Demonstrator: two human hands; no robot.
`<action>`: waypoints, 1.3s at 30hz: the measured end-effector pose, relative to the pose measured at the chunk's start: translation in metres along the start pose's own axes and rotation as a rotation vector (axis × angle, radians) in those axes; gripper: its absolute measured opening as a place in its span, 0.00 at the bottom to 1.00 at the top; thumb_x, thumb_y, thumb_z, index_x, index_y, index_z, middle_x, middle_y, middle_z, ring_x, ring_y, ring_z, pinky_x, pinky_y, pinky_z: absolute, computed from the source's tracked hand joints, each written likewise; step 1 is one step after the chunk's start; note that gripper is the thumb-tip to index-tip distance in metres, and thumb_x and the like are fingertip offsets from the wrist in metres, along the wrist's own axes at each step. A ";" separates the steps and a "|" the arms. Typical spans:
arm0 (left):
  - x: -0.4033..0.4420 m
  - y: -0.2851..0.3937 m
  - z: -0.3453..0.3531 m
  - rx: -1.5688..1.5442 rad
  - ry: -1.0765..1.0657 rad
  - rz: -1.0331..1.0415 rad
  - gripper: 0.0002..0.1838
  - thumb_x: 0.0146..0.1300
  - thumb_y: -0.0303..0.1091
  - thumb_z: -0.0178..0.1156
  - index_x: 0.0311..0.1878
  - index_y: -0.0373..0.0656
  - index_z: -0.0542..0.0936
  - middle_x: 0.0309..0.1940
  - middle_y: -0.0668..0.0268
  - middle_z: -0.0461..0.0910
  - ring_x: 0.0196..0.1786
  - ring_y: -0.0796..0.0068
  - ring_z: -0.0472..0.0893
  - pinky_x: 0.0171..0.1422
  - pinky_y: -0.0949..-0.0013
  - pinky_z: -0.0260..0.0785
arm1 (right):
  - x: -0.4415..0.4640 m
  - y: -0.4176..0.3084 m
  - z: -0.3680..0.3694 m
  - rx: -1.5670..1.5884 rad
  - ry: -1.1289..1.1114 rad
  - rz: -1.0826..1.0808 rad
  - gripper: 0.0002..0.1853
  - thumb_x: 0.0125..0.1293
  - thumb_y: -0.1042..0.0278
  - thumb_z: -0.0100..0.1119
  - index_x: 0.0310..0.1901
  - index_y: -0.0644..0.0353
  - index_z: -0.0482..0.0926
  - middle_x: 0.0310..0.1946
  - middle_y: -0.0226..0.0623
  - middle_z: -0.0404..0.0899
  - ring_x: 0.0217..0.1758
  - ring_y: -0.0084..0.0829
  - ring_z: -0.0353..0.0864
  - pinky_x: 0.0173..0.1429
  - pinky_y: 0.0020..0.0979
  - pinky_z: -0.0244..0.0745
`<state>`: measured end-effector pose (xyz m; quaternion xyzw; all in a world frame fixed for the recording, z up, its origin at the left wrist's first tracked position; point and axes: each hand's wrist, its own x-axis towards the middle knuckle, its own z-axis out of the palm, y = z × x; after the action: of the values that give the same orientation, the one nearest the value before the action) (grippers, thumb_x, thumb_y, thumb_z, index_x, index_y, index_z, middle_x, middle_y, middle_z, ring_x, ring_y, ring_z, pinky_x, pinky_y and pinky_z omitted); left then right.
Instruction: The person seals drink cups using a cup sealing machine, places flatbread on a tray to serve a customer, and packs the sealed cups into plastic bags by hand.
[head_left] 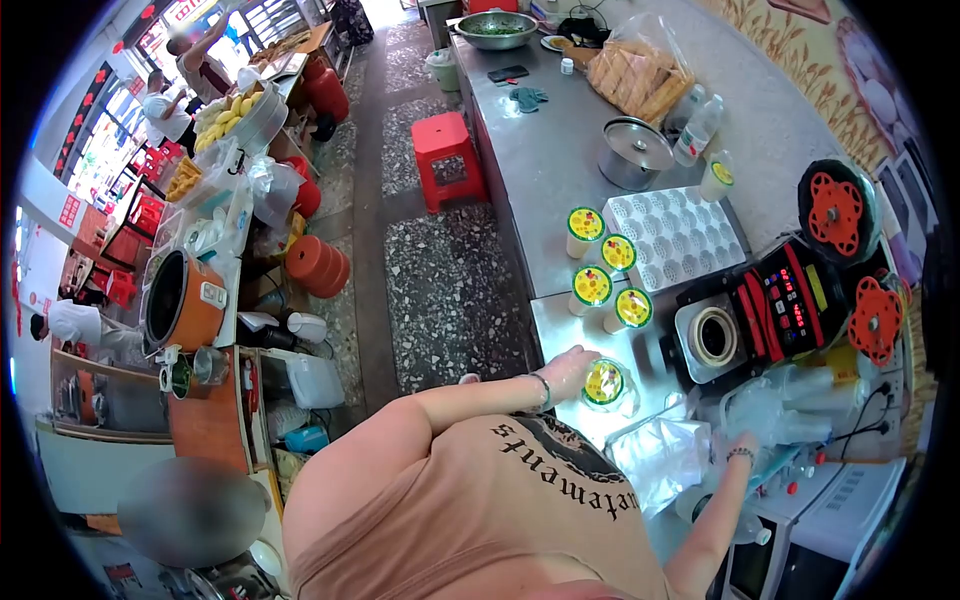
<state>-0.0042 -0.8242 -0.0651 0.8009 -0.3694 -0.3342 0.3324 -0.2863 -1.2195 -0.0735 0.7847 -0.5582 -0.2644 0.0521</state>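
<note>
On the steel counter, my left hand point(567, 373) is beside a sealed cup point(604, 382) with a yellow-green lid; its fingers are too small to read clearly. Over at the right, my right hand point(741, 447) reaches to clear plastic bags and cups point(762, 412), and its fingers are partly hidden there. Several more sealed cups point(592, 287) stand farther up the counter. Between the cups and the wall sits a black and red sealing machine point(780, 305), its round cup holder point(713, 336) empty.
A white egg tray point(675, 235), a lidded steel pot point(636, 153), bottles point(700, 130) and a bag of fried dough point(640, 75) occupy the counter. A red stool point(447, 155) stands on the floor. Other people are at the far left.
</note>
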 end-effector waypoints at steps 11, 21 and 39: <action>0.005 -0.011 0.005 -0.090 0.098 0.027 0.42 0.46 0.26 0.71 0.67 0.38 0.64 0.59 0.48 0.72 0.62 0.53 0.73 0.67 0.62 0.66 | -0.043 0.012 -0.041 -0.046 0.227 0.071 0.13 0.64 0.63 0.53 0.43 0.56 0.85 0.42 0.46 0.84 0.46 0.43 0.84 0.51 0.43 0.78; 0.007 -0.013 -0.006 -0.154 0.039 -0.258 0.18 0.64 0.36 0.57 0.53 0.35 0.73 0.44 0.50 0.81 0.48 0.54 0.81 0.55 0.60 0.73 | -0.104 0.010 -0.074 0.532 0.323 -0.541 0.14 0.65 0.70 0.49 0.48 0.64 0.79 0.38 0.48 0.82 0.37 0.45 0.83 0.45 0.42 0.77; 0.006 -0.029 -0.012 -0.308 0.172 -0.108 0.16 0.70 0.42 0.50 0.41 0.35 0.75 0.33 0.49 0.79 0.39 0.54 0.79 0.46 0.58 0.70 | -0.225 -0.258 -0.136 -0.034 0.158 -1.132 0.11 0.62 0.67 0.52 0.38 0.54 0.85 0.35 0.46 0.82 0.42 0.46 0.83 0.48 0.43 0.77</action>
<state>0.0187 -0.8105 -0.0831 0.7850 -0.2403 -0.3342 0.4630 -0.0561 -0.9497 0.0257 0.9779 -0.0411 -0.2004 -0.0436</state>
